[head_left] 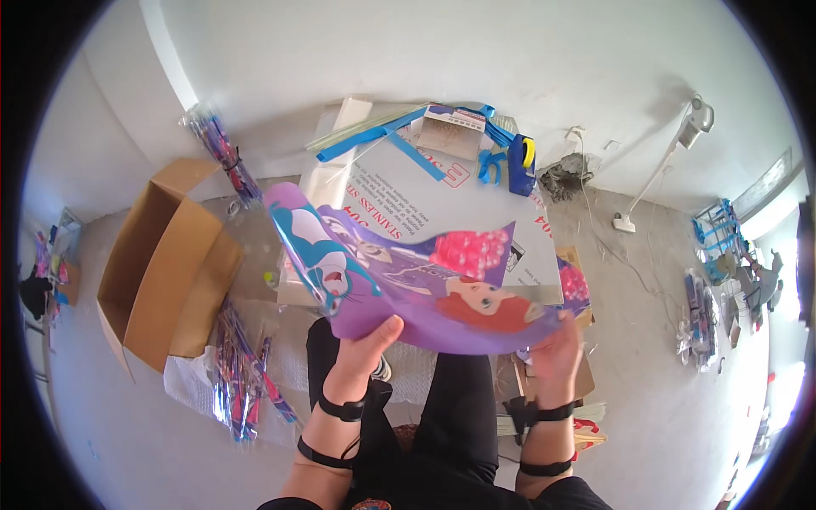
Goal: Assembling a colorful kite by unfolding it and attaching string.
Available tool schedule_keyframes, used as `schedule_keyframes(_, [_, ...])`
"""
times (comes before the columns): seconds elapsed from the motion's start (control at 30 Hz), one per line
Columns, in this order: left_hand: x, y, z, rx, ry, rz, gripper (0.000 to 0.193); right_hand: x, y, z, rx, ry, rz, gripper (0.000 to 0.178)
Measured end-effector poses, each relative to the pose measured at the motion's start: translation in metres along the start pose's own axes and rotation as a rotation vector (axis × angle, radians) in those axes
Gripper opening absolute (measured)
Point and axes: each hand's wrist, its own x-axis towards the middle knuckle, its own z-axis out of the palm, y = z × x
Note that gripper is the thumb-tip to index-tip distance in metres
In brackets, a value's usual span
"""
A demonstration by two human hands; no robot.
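A large, glossy purple sheet [399,306] printed with cartoon figures is held up above my lap, curled along its left side and covering the near part of the table [374,183]. My left hand [365,350] grips its lower left edge, thumb on top and fingers hidden beneath. At the right-hand corner, my right hand [557,353] pinches the sheet between thumb and fingers, slightly blurred. Under its far right side, more pink and purple printed material [574,285] shows beside the table.
On the table's far side lie blue strips [365,143], a small carton [452,134] and a blue tape dispenser [521,166]. An open cardboard box [157,263] stands at left, near bundled wrapped items [242,382]. A white stick vacuum [667,161] leans against the wall.
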Motion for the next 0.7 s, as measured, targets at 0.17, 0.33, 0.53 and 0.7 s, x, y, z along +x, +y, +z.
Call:
schedule_keyframes(0.17, [0.048, 0.004, 0.019, 0.325, -0.094, -0.040, 0.051, 0.022, -0.034, 0.065, -0.133, -0.284, -0.317, 0.038])
schedule_keyframes(0.33, [0.181, -0.033, 0.036, 0.204, -0.030, 0.123, 0.062, 0.050, 0.030, 0.026, -0.798, -0.228, -0.494, 0.043])
schedule_keyframes(0.53, [0.248, -0.082, -0.057, 0.807, 0.288, 0.286, 0.073, 0.032, 0.117, 0.010, -1.620, -0.387, -0.636, 0.053])
schedule_keyframes(0.7, [0.257, -0.128, -0.084, 0.410, 0.460, -0.073, 0.077, 0.072, 0.138, -0.036, -2.053, -0.319, -0.338, 0.056])
